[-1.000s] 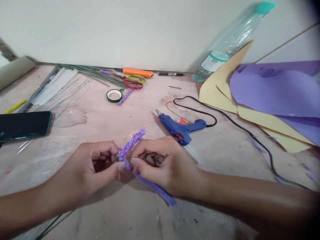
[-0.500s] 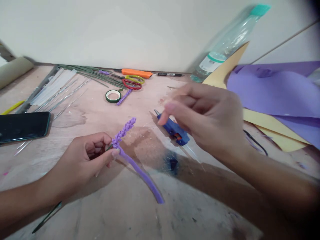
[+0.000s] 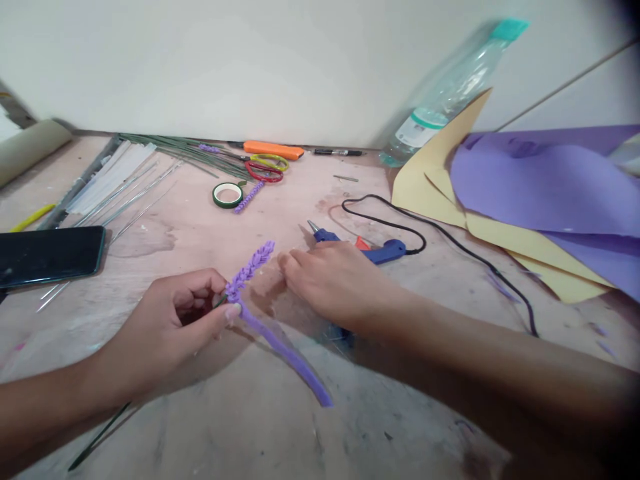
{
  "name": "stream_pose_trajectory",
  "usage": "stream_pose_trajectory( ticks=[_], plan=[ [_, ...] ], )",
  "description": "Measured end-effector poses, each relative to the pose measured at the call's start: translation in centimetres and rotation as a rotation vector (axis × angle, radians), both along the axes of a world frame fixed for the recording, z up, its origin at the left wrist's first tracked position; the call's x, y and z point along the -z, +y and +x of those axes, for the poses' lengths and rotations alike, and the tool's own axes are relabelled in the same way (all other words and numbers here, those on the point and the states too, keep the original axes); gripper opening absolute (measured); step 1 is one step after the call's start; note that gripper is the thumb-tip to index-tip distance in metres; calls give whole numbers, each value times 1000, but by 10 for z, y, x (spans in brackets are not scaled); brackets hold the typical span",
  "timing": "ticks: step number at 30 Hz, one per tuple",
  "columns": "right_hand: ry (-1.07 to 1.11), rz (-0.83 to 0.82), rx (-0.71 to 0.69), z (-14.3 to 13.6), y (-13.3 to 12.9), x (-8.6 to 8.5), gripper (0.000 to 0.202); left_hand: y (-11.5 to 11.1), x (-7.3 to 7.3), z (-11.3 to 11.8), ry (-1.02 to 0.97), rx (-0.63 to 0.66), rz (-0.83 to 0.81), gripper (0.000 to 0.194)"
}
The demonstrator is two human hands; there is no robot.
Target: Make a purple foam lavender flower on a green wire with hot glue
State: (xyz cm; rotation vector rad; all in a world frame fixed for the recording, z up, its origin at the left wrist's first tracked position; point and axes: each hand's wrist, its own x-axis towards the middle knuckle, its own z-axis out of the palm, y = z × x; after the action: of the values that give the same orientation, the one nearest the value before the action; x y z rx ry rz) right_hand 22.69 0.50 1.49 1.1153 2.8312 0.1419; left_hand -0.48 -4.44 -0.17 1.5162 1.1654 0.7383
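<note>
Purple flower spike (image 3: 251,268), pinched at its base by the left hand (image 3: 163,327), slants away — tip near the right hand (image 3: 335,283), whose fingers curl, any hold impossible to tell.

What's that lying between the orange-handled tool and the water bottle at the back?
A black pen lies there, between the orange-handled tool and the water bottle; the head view shows it.

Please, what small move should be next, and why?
Probably the right hand should take the purple strip: its outer end is free, while the left hand pinches the base of the purple flower spike, where the strip meets it.
</note>
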Motion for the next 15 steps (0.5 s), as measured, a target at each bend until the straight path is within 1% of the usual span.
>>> stream_pose_trajectory(
  ticks=[3,5,6,8,12,13,15],
  plan=[
    [37,104,113,14,6,-19,18,2,-2,2,-12,15,-14,18],
    [144,195,212,23,10,-34,17,2,-3,2,-26,15,-16,18],
    [226,225,232,26,12,-41,16,2,-3,2,-30,15,-17,17],
    [379,222,219,27,15,-51,16,2,-3,2,-28,11,-25,17],
    [567,135,176,15,25,-59,36,2,-2,0,-11,29,-33,18],
    [618,141,176,11,31,-62,38,2,-1,0,-6,40,-32,19],
    [731,211,180,4,48,-73,36,1,1,-1,14,58,-25,21]
  ],
)
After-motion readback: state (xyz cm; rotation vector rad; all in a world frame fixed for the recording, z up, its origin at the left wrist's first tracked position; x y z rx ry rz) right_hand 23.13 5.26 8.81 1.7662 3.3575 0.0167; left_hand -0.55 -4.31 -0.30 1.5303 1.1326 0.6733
